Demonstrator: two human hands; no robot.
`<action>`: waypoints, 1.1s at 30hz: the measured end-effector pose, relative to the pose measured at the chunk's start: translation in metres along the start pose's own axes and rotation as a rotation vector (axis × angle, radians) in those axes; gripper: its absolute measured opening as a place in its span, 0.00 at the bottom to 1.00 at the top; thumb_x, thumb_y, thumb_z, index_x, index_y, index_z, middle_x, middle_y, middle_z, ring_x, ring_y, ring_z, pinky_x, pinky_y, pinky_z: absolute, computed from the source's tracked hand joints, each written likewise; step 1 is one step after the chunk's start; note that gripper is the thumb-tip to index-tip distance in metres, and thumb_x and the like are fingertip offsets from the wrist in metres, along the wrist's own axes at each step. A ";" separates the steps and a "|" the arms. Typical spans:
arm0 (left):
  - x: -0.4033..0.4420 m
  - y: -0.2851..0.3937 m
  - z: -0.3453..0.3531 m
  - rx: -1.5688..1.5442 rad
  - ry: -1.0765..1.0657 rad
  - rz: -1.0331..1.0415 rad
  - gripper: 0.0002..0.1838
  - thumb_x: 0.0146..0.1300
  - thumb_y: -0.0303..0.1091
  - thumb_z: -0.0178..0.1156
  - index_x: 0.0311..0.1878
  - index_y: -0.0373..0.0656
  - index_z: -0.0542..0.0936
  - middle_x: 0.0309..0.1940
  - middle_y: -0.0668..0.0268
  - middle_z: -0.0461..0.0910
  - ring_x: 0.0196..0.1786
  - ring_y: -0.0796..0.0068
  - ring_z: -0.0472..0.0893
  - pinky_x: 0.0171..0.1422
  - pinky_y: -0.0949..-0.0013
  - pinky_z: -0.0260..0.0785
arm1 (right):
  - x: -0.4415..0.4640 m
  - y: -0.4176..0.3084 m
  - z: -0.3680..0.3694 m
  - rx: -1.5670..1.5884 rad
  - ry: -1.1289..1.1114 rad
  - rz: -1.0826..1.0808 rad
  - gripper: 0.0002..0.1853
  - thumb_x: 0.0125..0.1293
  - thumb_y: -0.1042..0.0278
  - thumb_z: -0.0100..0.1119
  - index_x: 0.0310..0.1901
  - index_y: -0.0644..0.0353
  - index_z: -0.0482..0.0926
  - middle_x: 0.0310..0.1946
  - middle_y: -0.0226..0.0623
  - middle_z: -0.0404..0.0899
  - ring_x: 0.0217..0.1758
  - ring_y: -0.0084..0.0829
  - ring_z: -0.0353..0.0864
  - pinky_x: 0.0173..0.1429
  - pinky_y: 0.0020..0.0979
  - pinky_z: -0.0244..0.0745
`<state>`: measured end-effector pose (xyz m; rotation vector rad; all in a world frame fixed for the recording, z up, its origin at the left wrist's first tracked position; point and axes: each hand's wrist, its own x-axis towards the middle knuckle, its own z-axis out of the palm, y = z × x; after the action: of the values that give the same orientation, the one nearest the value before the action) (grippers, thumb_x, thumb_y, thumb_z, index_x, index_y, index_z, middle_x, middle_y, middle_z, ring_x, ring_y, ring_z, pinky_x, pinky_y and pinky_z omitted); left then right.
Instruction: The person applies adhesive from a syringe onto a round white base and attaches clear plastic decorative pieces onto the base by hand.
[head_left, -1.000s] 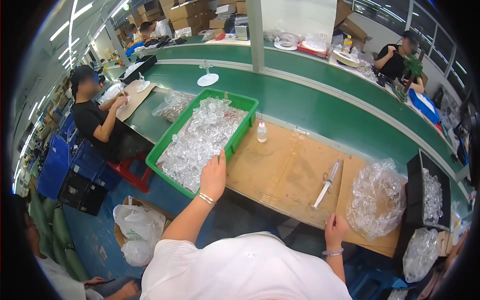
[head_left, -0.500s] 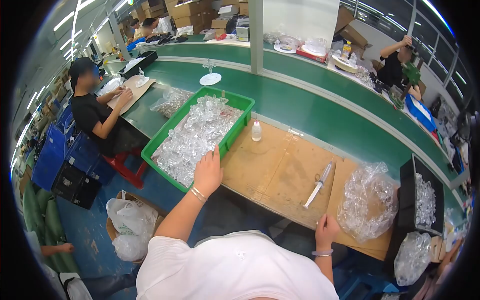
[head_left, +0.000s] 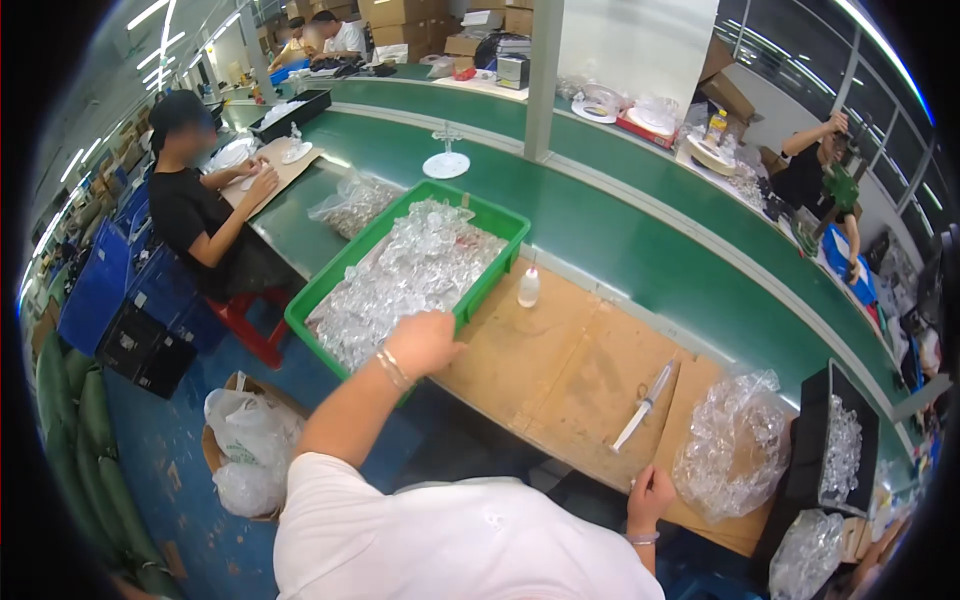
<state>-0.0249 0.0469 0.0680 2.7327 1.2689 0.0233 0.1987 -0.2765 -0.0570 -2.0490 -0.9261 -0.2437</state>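
glossy clear plastic pieces (head_left: 405, 262), smooth plastic tray (head_left: 492, 277), matt cardboard sheet (head_left: 535, 350), crinkled plastic bag (head_left: 712, 458)

- Green is shared by the tray (head_left: 516, 235) and worktop (head_left: 620, 240).
- The pieces (head_left: 400, 270) are seen as clear and colourless.
- The cardboard (head_left: 545, 350) is coloured tan, marked with darker smudges.
- The bottle (head_left: 529, 290) is tipped in pinkish red.
- The shirt (head_left: 470, 540) is tinted pinkish white.
- Black is shown by the box (head_left: 798, 458), red by the stool (head_left: 247, 328).
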 end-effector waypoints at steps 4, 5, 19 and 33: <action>0.062 -0.023 -0.055 0.096 -0.131 0.052 0.15 0.53 0.41 0.57 0.39 0.40 0.77 0.35 0.53 0.77 0.41 0.54 0.76 0.45 0.56 0.68 | 0.002 -0.002 -0.002 -0.046 -0.028 0.001 0.14 0.59 0.71 0.50 0.18 0.64 0.65 0.13 0.46 0.63 0.16 0.41 0.64 0.22 0.36 0.55; 0.088 -0.035 -0.059 0.081 -0.078 0.027 0.15 0.53 0.40 0.56 0.39 0.40 0.77 0.36 0.53 0.77 0.42 0.54 0.76 0.46 0.56 0.68 | 0.002 -0.003 -0.002 -0.063 -0.034 0.002 0.13 0.59 0.72 0.50 0.18 0.64 0.66 0.13 0.46 0.63 0.16 0.42 0.63 0.21 0.36 0.55; 0.420 -0.163 -0.007 0.200 0.533 -0.181 0.20 0.61 0.32 0.40 0.57 0.46 0.66 0.57 0.59 0.66 0.61 0.62 0.65 0.56 0.51 0.63 | -0.003 -0.004 -0.002 -0.280 -0.017 0.127 0.10 0.54 0.73 0.52 0.17 0.61 0.70 0.13 0.42 0.67 0.16 0.40 0.68 0.21 0.36 0.59; 0.597 -0.276 0.060 0.431 0.555 0.157 0.22 0.58 0.27 0.42 0.57 0.40 0.67 0.55 0.49 0.67 0.58 0.51 0.65 0.63 0.60 0.56 | 0.011 -0.022 -0.001 -0.430 -0.065 0.201 0.07 0.50 0.71 0.56 0.18 0.58 0.70 0.13 0.39 0.67 0.16 0.38 0.69 0.20 0.35 0.64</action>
<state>0.1553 0.6710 -0.0490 3.3423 1.2866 0.6347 0.1914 -0.2638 -0.0371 -2.5412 -0.7436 -0.2867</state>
